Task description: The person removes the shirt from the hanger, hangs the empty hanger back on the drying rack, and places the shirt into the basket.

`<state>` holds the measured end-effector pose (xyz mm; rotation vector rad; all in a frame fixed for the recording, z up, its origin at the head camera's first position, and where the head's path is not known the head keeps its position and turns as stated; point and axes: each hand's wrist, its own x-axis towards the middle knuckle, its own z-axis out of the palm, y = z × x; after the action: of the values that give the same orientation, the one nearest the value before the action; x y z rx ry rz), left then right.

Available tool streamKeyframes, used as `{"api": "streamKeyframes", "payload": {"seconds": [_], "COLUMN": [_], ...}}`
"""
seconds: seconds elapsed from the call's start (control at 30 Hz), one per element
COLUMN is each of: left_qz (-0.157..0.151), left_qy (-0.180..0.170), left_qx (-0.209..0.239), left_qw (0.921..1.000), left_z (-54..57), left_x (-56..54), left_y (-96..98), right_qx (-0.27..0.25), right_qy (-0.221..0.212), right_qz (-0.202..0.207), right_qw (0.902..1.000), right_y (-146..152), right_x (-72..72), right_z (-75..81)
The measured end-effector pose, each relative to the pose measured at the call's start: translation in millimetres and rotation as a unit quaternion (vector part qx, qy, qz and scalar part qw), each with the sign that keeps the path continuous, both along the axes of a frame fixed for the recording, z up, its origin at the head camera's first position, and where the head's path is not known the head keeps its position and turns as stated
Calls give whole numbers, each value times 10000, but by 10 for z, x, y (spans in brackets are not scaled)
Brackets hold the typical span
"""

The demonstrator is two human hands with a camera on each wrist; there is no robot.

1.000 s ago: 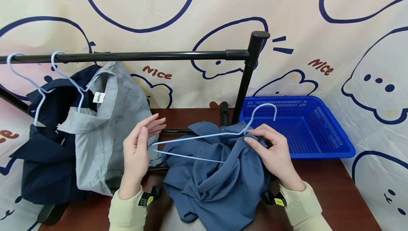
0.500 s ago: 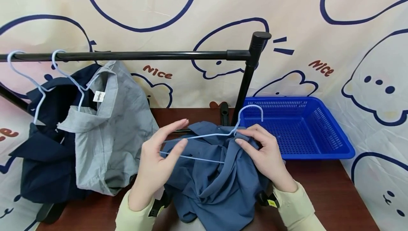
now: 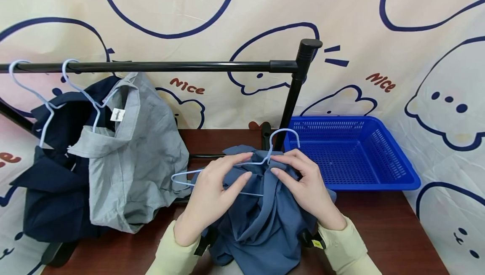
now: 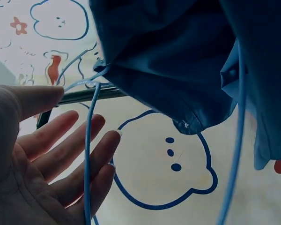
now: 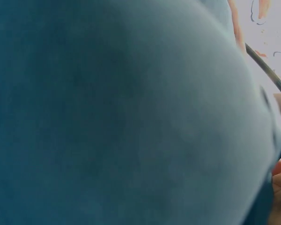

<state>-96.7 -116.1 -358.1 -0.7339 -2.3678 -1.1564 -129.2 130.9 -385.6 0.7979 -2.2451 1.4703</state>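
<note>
A light blue wire hanger (image 3: 284, 130) is partly inside a bunched blue-grey shirt (image 3: 261, 241), with its hook standing free above the collar. My right hand (image 3: 308, 186) pinches the shirt's cloth right at the base of the hook. Over the hanger's bare left end is my left hand (image 3: 212, 195), thumb and fingers spread apart. The left wrist view has the hanger wire (image 4: 87, 164) passing in front of the left hand's (image 4: 61, 159) extended fingers, the shirt (image 4: 168, 56) hanging beside them. Blurred shirt cloth (image 5: 131, 112) fills most of the right wrist view.
A black rack rail (image 3: 189, 67) runs across the back to a post (image 3: 293, 94). A grey shirt (image 3: 117, 178) and a navy garment (image 3: 57, 207) hang on its left part. A blue plastic basket (image 3: 407, 178) stands right on the brown table (image 3: 382, 224).
My left hand has come rightward from beside the hanger to over its left arm. My right hand has shifted a little left, bringing the hanger and the pinched cloth along.
</note>
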Motion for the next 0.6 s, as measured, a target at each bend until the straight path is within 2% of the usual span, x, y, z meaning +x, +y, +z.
{"api": "streamKeyframes", "payload": {"seconds": [0.1,0.27,0.6], "left_qz": [54,-34,124], "left_qy": [59,80,82], "left_qx": [-76,39,112], "left_qw": [9999,10000,9998], "left_z": [-17,-20,3], "left_x": [-32,-70,-112], "left_y": [54,123,167], "right_qx": [18,57,140], "right_qy": [-49,-40,-34], "right_qz": [120,307,379], "right_qw": [9999,9995,9992], "right_y": [-27,-67,-76], "right_x": [4,3,2], "right_z": [-8,-19,-42]}}
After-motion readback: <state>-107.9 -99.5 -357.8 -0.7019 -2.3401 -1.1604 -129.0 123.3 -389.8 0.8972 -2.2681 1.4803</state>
